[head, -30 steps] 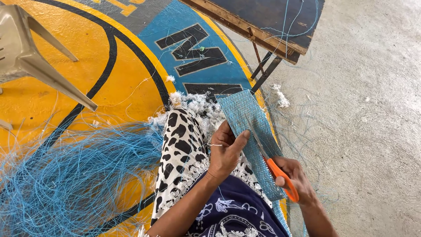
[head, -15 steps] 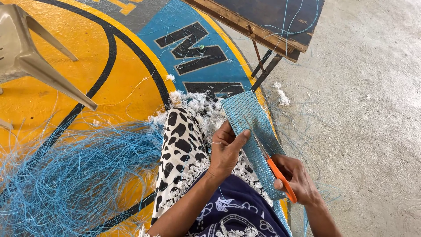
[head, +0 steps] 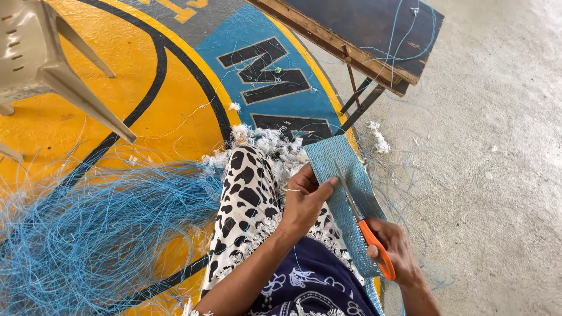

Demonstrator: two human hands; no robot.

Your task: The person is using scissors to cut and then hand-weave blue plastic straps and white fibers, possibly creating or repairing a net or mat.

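Threads of loose blue plastic [head: 88, 234] lie heaped on the painted floor [head: 134, 99], well to the left of the grip, under a pale plastic chair [head: 41, 52]. Nearer, the left hand [head: 304, 202] is clamped on the left edge of a blue woven strip [head: 342, 187], thumb on top, above a black-and-white spotted cloth [head: 246, 205] on the lap. Just right of that grip, the right hand [head: 395, 251] is closed around orange-handled scissors [head: 366, 231], whose blades lie on the strip. Beyond stands a dark wooden bench [head: 363, 29].
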